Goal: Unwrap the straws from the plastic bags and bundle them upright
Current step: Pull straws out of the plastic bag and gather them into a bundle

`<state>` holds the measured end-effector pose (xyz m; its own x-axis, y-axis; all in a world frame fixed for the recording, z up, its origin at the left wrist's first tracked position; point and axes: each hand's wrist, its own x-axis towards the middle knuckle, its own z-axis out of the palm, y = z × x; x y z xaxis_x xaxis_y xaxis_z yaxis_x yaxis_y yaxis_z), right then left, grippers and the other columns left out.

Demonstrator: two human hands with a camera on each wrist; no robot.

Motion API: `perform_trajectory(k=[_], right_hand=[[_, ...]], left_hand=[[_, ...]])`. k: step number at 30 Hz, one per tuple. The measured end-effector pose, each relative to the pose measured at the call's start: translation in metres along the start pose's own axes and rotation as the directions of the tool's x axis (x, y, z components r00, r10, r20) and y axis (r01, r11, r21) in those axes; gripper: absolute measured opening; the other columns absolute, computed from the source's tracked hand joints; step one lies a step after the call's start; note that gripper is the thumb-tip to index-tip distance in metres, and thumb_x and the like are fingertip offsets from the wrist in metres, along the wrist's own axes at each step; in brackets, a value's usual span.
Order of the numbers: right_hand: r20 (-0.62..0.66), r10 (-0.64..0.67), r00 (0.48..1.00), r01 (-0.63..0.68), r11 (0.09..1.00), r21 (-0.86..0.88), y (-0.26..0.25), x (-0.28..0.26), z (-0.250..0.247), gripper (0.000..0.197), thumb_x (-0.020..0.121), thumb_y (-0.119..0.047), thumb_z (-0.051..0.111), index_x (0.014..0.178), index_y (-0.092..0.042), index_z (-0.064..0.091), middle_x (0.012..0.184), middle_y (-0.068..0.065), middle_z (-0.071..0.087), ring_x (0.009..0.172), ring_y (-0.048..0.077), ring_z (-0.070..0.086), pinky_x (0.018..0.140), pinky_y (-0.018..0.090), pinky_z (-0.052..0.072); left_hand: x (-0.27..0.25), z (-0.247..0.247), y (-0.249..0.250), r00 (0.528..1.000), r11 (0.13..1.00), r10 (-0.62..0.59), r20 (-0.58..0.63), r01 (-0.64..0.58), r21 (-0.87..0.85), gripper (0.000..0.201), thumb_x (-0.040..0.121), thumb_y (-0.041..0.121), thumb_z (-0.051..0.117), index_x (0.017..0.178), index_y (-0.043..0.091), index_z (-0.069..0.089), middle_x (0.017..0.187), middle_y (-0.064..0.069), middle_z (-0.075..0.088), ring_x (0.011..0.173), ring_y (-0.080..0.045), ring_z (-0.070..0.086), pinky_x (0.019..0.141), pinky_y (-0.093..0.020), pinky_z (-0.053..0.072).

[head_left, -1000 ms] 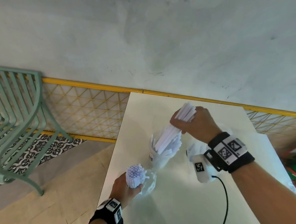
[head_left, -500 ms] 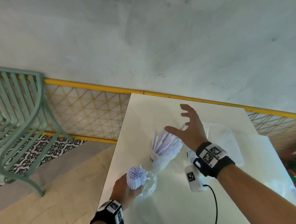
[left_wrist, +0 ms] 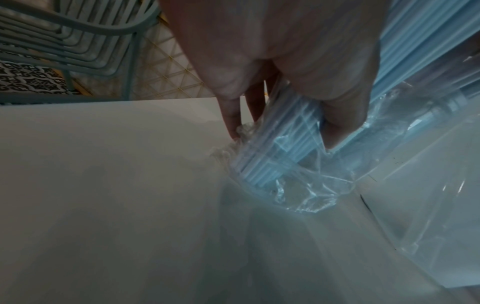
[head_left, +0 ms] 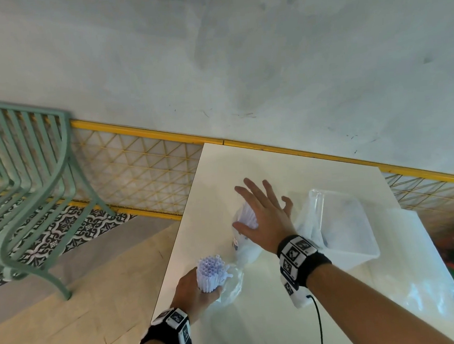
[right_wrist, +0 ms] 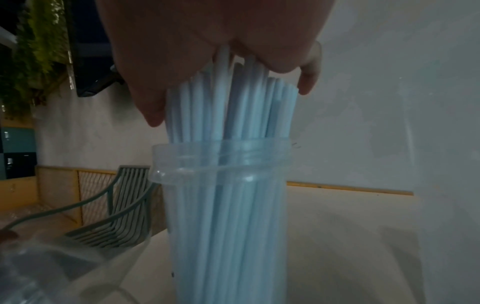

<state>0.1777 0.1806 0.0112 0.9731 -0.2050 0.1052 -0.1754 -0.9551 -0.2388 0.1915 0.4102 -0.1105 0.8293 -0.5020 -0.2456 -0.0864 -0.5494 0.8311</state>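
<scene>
The right hand (head_left: 266, 217), fingers spread and straight, lies flat on the top ends of the pale straws (right_wrist: 228, 115) standing upright in a clear plastic jar (right_wrist: 223, 205) on the white table (head_left: 257, 317); it grasps nothing. The left hand (head_left: 194, 292), near the table's left edge, grips a second bundle of straws (head_left: 210, 272) held upright, its lower end still inside a crumpled clear plastic bag (left_wrist: 298, 191) on the tabletop. Right of the jar lie a clear plastic tub (head_left: 345, 222) and loose plastic sheeting (head_left: 416, 279); a green metal chair (head_left: 25, 186) stands on the floor beyond the table's left side.
</scene>
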Motion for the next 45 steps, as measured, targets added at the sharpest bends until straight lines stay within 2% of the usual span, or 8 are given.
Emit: perform_trajectory(k=[7, 12, 24, 30, 34, 38, 41, 45], right_hand=[[-0.015, 0.004, 1.0, -0.002, 0.997, 0.073, -0.007, 0.019, 0.003, 0.017, 0.096, -0.034, 0.053, 0.109, -0.032, 0.063, 0.121, -0.016, 0.062, 0.123, 0.017, 0.051, 0.099, 0.045, 0.039], [-0.142, 0.113, 0.983, -0.07, 0.958, 0.28, -0.002, 0.027, -0.001, 0.006, 0.091, -0.016, 0.058, 0.091, -0.019, 0.063, 0.091, -0.005, 0.063, 0.076, 0.017, 0.06, 0.076, 0.036, 0.051], [0.03, 0.064, 0.998, -0.064, 0.998, 0.016, 0.02, 0.004, -0.018, 0.049, 0.1, -0.053, 0.022, 0.141, -0.04, 0.045, 0.157, -0.02, 0.028, 0.147, 0.01, 0.018, 0.111, 0.038, 0.014], [-0.072, -0.315, 0.946, 0.317, 0.865, 0.388, -0.022, -0.028, -0.031, 0.033, 0.098, -0.026, 0.041, 0.121, -0.016, 0.062, 0.117, -0.005, 0.063, 0.097, 0.007, 0.059, 0.087, 0.022, 0.048], [0.194, -0.35, 0.916, 0.229, 0.856, 0.464, -0.034, -0.051, -0.014, 0.055, 0.09, -0.037, 0.064, 0.14, -0.023, 0.046, 0.131, -0.012, 0.049, 0.098, -0.016, 0.042, 0.081, 0.001, 0.033], [0.247, -0.304, 0.92, 0.117, 0.815, 0.568, -0.03, -0.058, 0.013, 0.077, 0.074, -0.044, 0.082, 0.139, -0.028, 0.045, 0.125, -0.012, 0.052, 0.089, 0.0, 0.052, 0.073, 0.008, 0.042], [0.23, -0.27, 0.935, 0.082, 0.797, 0.599, -0.032, -0.059, 0.024, 0.064, 0.076, -0.047, 0.079, 0.132, -0.028, 0.054, 0.118, -0.013, 0.058, 0.087, 0.008, 0.057, 0.072, 0.014, 0.047], [0.146, -0.233, 0.961, 0.105, 0.802, 0.588, -0.042, -0.061, 0.03, 0.043, 0.089, -0.041, 0.062, 0.128, -0.024, 0.057, 0.112, -0.008, 0.062, 0.085, 0.009, 0.06, 0.071, 0.016, 0.049]], left_hand=[[0.0, -0.001, 0.002, 1.0, 0.999, 0.008, 0.018, -0.009, 0.034, 0.035, 0.066, 0.042, 0.074, 0.097, 0.034, 0.058, 0.096, 0.008, 0.068, 0.088, -0.009, 0.064, 0.076, -0.015, 0.045], [0.0, 0.0, 0.002, 1.0, 1.0, 0.008, 0.016, -0.008, 0.029, 0.039, 0.061, 0.048, 0.068, 0.096, 0.033, 0.059, 0.095, 0.008, 0.068, 0.087, -0.01, 0.064, 0.074, -0.012, 0.043], [0.003, 0.002, -0.005, 0.999, 0.998, 0.031, 0.014, -0.031, 0.057, 0.032, 0.065, 0.044, 0.072, 0.092, 0.037, 0.056, 0.091, 0.011, 0.067, 0.084, -0.008, 0.064, 0.073, -0.012, 0.044], [0.002, 0.0, 0.0, 0.998, 0.996, 0.066, 0.008, -0.066, 0.057, 0.03, 0.068, 0.037, 0.074, 0.084, 0.046, 0.051, 0.09, 0.011, 0.067, 0.085, -0.01, 0.064, 0.074, -0.017, 0.046], [0.002, 0.001, -0.002, 0.999, 0.998, 0.045, -0.001, -0.045, 0.039, 0.026, 0.066, 0.04, 0.073, 0.087, 0.038, 0.058, 0.085, 0.014, 0.066, 0.079, -0.001, 0.062, 0.066, -0.007, 0.041], [0.004, 0.004, -0.005, 1.0, 1.0, 0.01, 0.029, -0.01, 0.011, 0.034, 0.058, 0.056, 0.058, 0.086, 0.036, 0.054, 0.084, 0.014, 0.063, 0.078, -0.001, 0.06, 0.071, -0.013, 0.044], [0.01, 0.006, -0.008, 0.997, 0.997, -0.027, 0.076, 0.022, 0.067, 0.038, 0.059, 0.063, 0.043, 0.077, 0.029, 0.049, 0.091, -0.008, 0.066, 0.087, -0.019, 0.063, 0.074, -0.016, 0.036], [0.008, 0.001, -0.004, 0.998, 0.997, 0.017, 0.052, -0.021, 0.077, 0.028, 0.074, 0.042, 0.072, 0.097, 0.034, 0.057, 0.093, 0.016, 0.066, 0.082, 0.003, 0.061, 0.067, -0.006, 0.04]])
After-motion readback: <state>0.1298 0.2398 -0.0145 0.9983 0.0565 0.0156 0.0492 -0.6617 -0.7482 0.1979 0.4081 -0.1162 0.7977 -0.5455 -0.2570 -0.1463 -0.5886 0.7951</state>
